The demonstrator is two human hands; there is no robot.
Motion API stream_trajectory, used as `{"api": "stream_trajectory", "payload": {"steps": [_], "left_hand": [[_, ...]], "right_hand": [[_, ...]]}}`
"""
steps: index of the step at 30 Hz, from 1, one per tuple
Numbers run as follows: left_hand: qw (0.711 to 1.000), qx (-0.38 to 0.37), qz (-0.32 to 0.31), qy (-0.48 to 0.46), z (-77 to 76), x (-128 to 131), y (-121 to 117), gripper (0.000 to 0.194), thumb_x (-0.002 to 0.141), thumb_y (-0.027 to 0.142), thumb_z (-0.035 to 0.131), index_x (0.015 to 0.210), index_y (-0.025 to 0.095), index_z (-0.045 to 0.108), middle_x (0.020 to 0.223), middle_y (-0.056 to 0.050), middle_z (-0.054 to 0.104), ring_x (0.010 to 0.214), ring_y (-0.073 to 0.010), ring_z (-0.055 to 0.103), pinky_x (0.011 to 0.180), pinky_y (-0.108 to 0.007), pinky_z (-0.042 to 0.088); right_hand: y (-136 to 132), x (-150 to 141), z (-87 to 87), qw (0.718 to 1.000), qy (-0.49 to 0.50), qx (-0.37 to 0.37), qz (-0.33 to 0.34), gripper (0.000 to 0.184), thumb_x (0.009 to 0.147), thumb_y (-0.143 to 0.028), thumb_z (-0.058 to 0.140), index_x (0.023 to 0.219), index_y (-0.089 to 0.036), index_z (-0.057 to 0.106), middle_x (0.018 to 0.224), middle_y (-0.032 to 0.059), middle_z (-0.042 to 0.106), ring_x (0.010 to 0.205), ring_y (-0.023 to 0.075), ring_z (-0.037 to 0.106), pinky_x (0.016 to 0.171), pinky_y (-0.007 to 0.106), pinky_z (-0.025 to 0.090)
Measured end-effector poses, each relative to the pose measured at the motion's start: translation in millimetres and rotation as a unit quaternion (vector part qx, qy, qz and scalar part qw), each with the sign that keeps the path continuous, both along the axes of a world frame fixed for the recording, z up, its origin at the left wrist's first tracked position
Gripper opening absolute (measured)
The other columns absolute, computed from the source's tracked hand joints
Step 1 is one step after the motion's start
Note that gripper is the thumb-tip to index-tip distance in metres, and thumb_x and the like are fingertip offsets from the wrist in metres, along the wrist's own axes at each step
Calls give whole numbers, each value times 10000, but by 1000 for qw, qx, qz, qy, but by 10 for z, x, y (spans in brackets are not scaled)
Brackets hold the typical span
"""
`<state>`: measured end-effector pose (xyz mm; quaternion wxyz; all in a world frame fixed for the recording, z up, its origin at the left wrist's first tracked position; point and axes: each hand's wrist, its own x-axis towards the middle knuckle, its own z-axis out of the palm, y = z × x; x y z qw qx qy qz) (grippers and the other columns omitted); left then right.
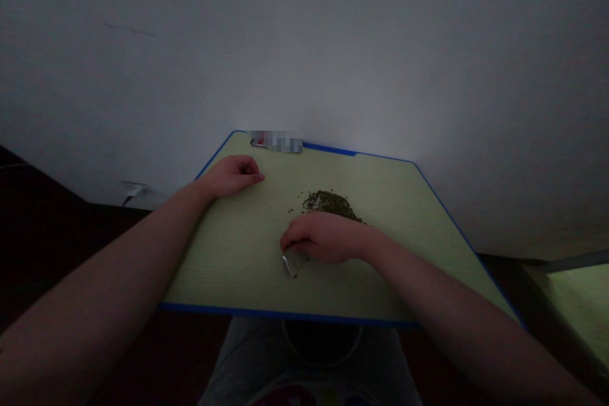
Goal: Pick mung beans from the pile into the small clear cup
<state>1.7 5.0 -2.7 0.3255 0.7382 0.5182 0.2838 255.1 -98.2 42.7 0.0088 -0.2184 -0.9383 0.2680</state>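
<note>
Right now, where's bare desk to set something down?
Bare green desktop lies between the left hand and the mung bean pile, and right of the pile toward the blue edge. Crowded where the right hand holds the shiny packet beside the pile.

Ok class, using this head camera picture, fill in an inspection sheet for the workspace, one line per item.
Surface: pale green table with a blue edge.
Job's things: pile of green beans, a few strays beside it; small shiny bag, lying under the right hand.
Clutter: blurred object at the far edge.
Hands: right hand on the bag, beside the pile; left hand curled, resting, holding nothing visible.
Cables: white plug with a short cord, by the wall.
Surroundings: white wall, dark floor, second green table at right.
</note>
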Motion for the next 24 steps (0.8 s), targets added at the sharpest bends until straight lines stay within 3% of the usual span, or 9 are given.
{"api": "stream_trajectory", "payload": {"steps": [5, 13, 18, 24], "left_hand": [[1000, 8, -4, -3, -27, -17, 21, 292, 689, 443, 671, 717, 173, 565, 598, 28, 516, 549, -101, 446, 537, -252, 354], [1000, 10, -2, 6, 3, -3, 1, 296, 678, 451, 663, 700, 173, 565, 600, 21, 514, 547, -100, 442, 526, -251, 347], [1000, 9, 8, 16, 43, 19, -31, 288, 670, 446, 655, 692, 175, 561, 595, 21, 506, 541, -101, 435, 526, -256, 344], [1000, -3, 20, 17, 115, 63, -82, 257, 654, 415, 646, 673, 176, 552, 606, 14, 518, 553, -109, 451, 536, -264, 357]], "right_hand": [[-98, 183, -10, 1000, -12, -2, -29, 254, 890, -95, 537, 1052, -180, 713, 985, 53, 712, 924, 171, 629, 861, 275, 438], [-422, 508, -57, 986, -34, 5, -162, 221, 908, -174, 545, 1047, -199, 715, 959, 48, 726, 866, 185, 636, 759, 275, 430], [-659, 583, -66, 967, -31, -18, -251, 216, 910, -182, 528, 988, -205, 728, 881, 35, 732, 791, 172, 635, 704, 268, 413], [-889, 644, -114, 951, -8, -37, -306, 225, 903, -185, 513, 971, -216, 725, 875, 29, 730, 772, 168, 639, 681, 266, 417]]}}
